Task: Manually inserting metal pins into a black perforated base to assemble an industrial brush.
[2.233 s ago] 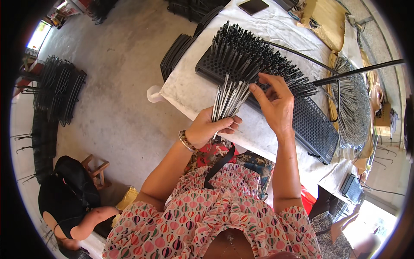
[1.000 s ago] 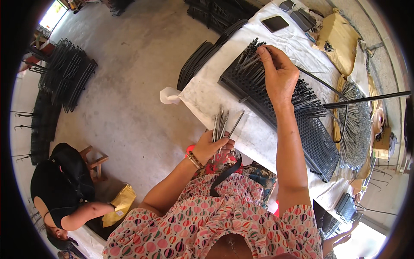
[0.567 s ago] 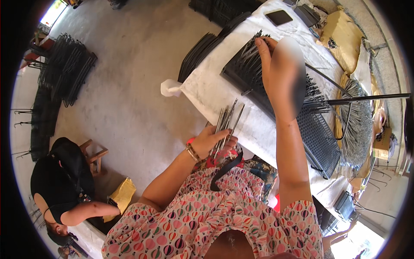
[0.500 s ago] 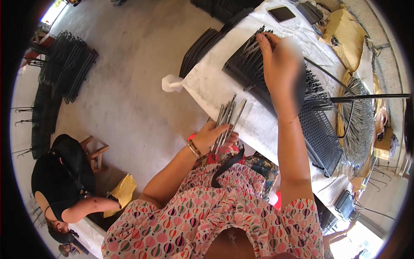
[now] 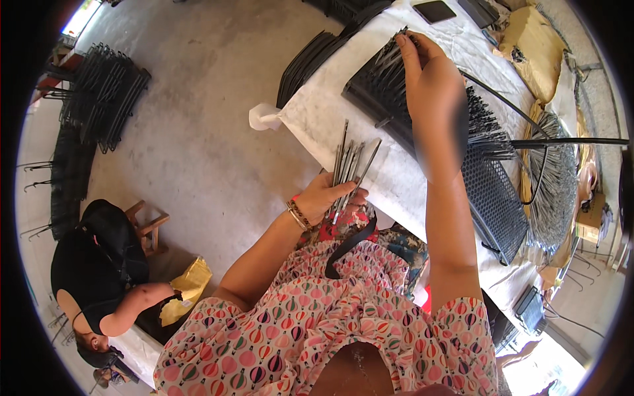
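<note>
My left hand (image 5: 320, 200) is closed round a loose bundle of thin dark metal rods (image 5: 348, 165), their ends fanning upward past the fingers. It hovers in front of the white-covered table's near edge. Over the table, my right hand (image 5: 436, 86) reaches to the far end of a black perforated metal rack (image 5: 492, 204). Its thumb and fingertips pinch at the tips of thin black rods (image 5: 389, 58) bristling there. What exactly sits between these fingertips is partly hidden. More black rods (image 5: 485, 122) stick out on the other side of this hand.
A sheaf of silvery wires (image 5: 551, 185) lies beyond the rack, crossed by a long black bar (image 5: 574, 142). Brown paper wrapping (image 5: 535, 49) and a dark flat device (image 5: 434, 11) rest at the back. Black frames (image 5: 307, 66) lean by the table (image 5: 317, 125). A co-worker (image 5: 99, 264) bends at lower left.
My right hand has shifted slightly up and away at the rack's far end. In my left hand the rods have tilted, and one now pokes higher. The co-worker's yellow package has moved a little.
</note>
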The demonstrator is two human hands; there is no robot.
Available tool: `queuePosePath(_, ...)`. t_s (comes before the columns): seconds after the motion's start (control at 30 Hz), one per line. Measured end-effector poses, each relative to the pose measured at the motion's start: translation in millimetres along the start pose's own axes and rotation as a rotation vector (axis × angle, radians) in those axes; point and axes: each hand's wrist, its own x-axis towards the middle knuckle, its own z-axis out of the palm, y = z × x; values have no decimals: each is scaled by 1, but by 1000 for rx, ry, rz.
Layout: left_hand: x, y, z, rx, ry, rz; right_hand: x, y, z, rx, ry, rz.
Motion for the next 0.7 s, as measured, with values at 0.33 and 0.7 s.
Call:
queuePosePath(0.33, 0, 11, -6, -65, 50, -139, -3, -7, -8, 14, -72, 55)
queuePosePath(0.7, -2, 8, -15, 17, -167, -60, -4, -5, -6, 28, -37, 150)
